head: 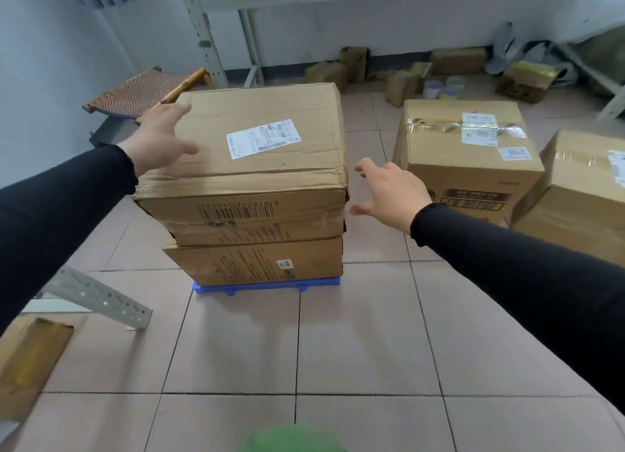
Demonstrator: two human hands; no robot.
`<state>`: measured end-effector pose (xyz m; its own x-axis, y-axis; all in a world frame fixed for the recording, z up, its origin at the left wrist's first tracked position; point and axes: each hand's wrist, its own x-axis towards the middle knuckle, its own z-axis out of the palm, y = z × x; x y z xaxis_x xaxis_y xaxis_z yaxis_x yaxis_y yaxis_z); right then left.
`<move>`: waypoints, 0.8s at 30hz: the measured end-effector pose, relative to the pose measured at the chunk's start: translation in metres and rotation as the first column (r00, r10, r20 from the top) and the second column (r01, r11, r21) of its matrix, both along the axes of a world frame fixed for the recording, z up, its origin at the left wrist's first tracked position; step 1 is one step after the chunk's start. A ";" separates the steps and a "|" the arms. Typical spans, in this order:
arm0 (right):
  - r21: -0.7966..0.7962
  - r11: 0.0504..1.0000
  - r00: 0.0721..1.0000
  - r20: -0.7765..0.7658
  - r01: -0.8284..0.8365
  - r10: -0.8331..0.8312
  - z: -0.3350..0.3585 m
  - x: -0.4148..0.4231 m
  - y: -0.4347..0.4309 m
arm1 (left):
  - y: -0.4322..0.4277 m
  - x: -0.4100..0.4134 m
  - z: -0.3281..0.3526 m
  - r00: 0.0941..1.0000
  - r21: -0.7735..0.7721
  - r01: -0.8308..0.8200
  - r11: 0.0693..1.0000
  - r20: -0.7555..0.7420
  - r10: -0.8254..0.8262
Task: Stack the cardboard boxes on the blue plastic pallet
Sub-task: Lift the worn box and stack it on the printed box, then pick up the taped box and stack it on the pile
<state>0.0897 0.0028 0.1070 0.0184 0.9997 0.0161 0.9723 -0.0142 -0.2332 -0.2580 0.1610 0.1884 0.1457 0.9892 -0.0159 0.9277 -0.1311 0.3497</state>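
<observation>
Two cardboard boxes stand stacked on the blue plastic pallet [263,286] in the middle of the tiled floor. The top box [257,160] carries a white label and has a creased, dented front; it sits on the lower box [257,262]. My left hand [159,140] lies flat and open on the top box's left upper edge. My right hand [389,191] hovers open just off the box's right side, fingers spread, not touching it. Two more large boxes, one [466,157] and another [581,194], sit on the floor at the right.
Several small boxes and tape rolls [443,88] lie along the back wall. A woven stool [145,93] stands at the back left by a metal shelf post [206,35]. A perforated metal bracket [101,297] and a flat carton [27,367] lie at the near left.
</observation>
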 end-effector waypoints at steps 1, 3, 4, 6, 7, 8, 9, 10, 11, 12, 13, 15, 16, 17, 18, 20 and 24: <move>-0.014 1.000 1.000 -0.027 0.004 -0.004 0.004 0.011 -0.002 | -0.005 0.018 0.004 0.999 0.034 0.043 0.999 -0.028 -0.042; 0.010 1.000 0.998 -0.065 0.024 -0.023 0.014 0.035 -0.006 | -0.016 0.063 0.009 0.983 0.112 0.158 0.981 -0.109 -0.146; 0.029 0.999 0.997 -0.072 0.039 -0.037 0.019 0.048 -0.009 | -0.022 0.085 0.012 0.965 0.134 0.230 0.964 -0.158 -0.208; 0.058 0.996 0.996 -0.063 0.069 -0.065 0.026 0.078 -0.016 | -0.030 0.131 0.016 0.934 0.120 0.336 0.934 -0.174 -0.313; 0.067 0.994 0.995 -0.050 0.085 -0.082 0.028 0.095 -0.021 | -0.034 0.154 0.016 0.924 0.102 0.368 0.924 -0.153 -0.351; 0.072 0.992 0.994 -0.037 0.105 -0.103 0.030 0.113 -0.027 | -0.038 0.178 0.016 0.912 0.091 0.402 0.911 -0.134 -0.389; 0.074 0.989 0.992 -0.021 0.129 -0.128 0.030 0.131 -0.034 | -0.044 0.203 0.015 0.897 0.091 0.435 0.896 -0.133 -0.422; 0.074 0.985 0.988 0.000 0.155 -0.156 0.030 0.151 -0.043 | -0.050 0.229 0.014 0.879 0.094 0.470 0.878 -0.136 -0.456; 0.071 0.980 0.982 0.021 0.184 -0.186 0.028 0.171 -0.054 | -0.056 0.254 0.013 0.861 0.097 0.502 0.859 -0.143 -0.487; 0.066 0.974 0.976 0.032 0.215 -0.218 0.026 0.191 -0.065 | -0.063 0.279 0.010 0.848 0.094 0.526 0.845 -0.142 -0.512; 0.059 0.967 0.968 0.032 0.248 -0.250 0.022 0.212 -0.077 | -0.071 0.305 0.007 0.833 0.092 0.549 0.830 -0.134 -0.536; 0.033 0.948 0.948 0.010 0.317 -0.318 0.013 0.253 -0.105 | -0.090 0.356 -0.003 0.803 0.081 0.595 0.800 -0.104 -0.587; 0.017 0.936 0.936 0.007 0.353 -0.353 0.007 0.275 -0.120 | -0.101 0.382 -0.010 0.789 0.067 0.614 0.787 -0.090 -0.608; 0.001 0.922 0.922 0.015 0.386 -0.386 0.000 0.296 -0.136 | -0.111 0.407 -0.017 0.776 0.052 0.631 0.774 -0.078 -0.626; -0.014 0.908 0.908 0.028 0.419 -0.419 -0.006 0.317 -0.151 | -0.121 0.432 -0.025 0.762 0.034 0.647 0.762 -0.066 -0.644; -0.045 0.871 0.872 0.050 0.490 -0.488 -0.020 0.358 -0.181 | -0.139 0.479 -0.043 0.732 -0.001 0.680 0.733 -0.040 -0.680; -0.121 0.776 0.783 0.024 0.619 -0.621 -0.051 0.428 -0.231 | -0.167 0.558 -0.082 0.702 -0.076 0.711 0.699 0.026 -0.712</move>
